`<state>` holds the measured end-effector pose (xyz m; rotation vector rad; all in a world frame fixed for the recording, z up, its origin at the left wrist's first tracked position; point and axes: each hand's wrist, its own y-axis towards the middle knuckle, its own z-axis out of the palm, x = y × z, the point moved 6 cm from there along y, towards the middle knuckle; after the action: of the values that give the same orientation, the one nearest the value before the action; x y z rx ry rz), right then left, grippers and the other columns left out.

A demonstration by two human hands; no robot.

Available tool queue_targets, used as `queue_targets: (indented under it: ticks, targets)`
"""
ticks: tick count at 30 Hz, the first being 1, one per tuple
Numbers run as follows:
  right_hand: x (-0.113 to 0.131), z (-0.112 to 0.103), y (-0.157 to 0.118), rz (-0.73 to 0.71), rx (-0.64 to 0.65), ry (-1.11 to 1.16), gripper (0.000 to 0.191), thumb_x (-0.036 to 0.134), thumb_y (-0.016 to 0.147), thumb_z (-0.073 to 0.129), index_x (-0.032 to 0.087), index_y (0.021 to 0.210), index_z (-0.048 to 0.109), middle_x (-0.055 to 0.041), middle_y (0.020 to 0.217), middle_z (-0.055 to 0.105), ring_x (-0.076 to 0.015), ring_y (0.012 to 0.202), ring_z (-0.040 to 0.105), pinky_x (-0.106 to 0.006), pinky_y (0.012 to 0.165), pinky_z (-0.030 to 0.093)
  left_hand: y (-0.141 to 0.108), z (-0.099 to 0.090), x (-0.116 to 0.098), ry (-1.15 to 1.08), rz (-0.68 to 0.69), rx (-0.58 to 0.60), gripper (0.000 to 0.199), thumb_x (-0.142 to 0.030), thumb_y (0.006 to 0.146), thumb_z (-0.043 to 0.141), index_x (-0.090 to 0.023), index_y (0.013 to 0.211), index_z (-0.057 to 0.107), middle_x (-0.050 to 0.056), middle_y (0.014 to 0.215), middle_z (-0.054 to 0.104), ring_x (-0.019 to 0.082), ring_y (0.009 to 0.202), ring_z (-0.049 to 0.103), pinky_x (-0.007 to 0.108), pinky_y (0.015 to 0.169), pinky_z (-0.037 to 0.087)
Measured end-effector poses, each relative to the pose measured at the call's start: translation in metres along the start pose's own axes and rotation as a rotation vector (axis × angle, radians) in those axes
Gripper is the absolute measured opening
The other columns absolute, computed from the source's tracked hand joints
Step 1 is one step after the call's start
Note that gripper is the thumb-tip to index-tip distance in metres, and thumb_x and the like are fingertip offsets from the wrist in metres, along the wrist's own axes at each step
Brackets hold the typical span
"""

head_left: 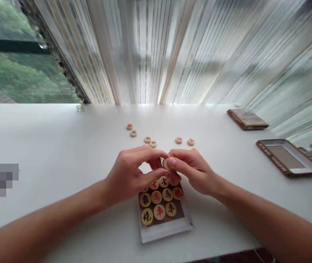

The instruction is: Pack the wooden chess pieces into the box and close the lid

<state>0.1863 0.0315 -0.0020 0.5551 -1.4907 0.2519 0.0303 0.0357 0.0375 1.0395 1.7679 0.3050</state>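
- The white table (pixel 62 146) has its far edge by the striped curtain (pixel 150 54); its near edge runs just beyond the shallow box (pixel 166 232).
- Wide tabletop stretches left of the box; to the right, a lidless tray (pixel 288 157) and a flat case (pixel 247 118) sit near the table's right edge.
- Loose discs (pixel 147 139) lie beyond the hands, some touching.
- The left hand (pixel 130 171) arches over the box's far left part, thumb and fingers curved toward the held disc (pixel 167 163); whether they grip it, I cannot tell.
- The right hand (pixel 196 170) pinches that disc by thumb and fingers, above the box's far side.
- Marked discs (pixel 159 212) lie in rows inside the box.
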Motion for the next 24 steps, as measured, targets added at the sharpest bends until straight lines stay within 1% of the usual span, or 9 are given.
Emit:
queue_targets:
  ticks: [5,14,20,24]
  targets:
    - [-0.003,-0.002,-0.001,0.023,0.015,0.041,0.035,0.042,0.106,0.065,0.017,0.082,0.063,0.0014,0.064,0.059,-0.0107,0.056,0.052,-0.023,0.051,0.042,0.0,0.001,0.007,-0.057,-0.048,-0.017,0.021,-0.016,0.09,0.085,-0.01,0.109,0.079,0.006,0.087,0.08,0.012,0.072,0.073,0.02,0.072,0.061]
    - [-0.007,-0.004,-0.002,0.015,0.012,0.132,0.029,0.041,0.1,0.074,0.015,0.089,0.07,-0.0007,0.074,0.064,-0.01,0.058,0.055,-0.022,0.054,0.046,-0.001,0.002,0.01,-0.118,-0.098,-0.012,0.024,-0.017,0.088,0.087,-0.011,0.11,0.079,0.005,0.089,0.08,0.012,0.074,0.074,0.02,0.072,0.062]
    - [-0.006,-0.005,-0.002,0.007,-0.001,0.086,0.03,0.041,0.099,0.075,0.014,0.087,0.069,0.0,0.07,0.063,-0.0102,0.057,0.055,-0.022,0.053,0.045,-0.003,0.005,0.018,-0.222,-0.166,0.016,0.027,-0.019,0.088,0.087,-0.011,0.112,0.078,0.007,0.096,0.078,0.013,0.077,0.074,0.022,0.073,0.065]
    - [-0.008,-0.006,-0.003,-0.005,-0.017,0.017,0.025,0.037,0.1,0.072,0.015,0.089,0.068,0.0,0.071,0.063,-0.0104,0.057,0.056,-0.022,0.052,0.046,-0.004,0.006,0.022,-0.271,-0.238,0.03,0.026,-0.025,0.092,0.084,-0.011,0.113,0.078,0.008,0.098,0.077,0.015,0.08,0.076,0.025,0.074,0.067]
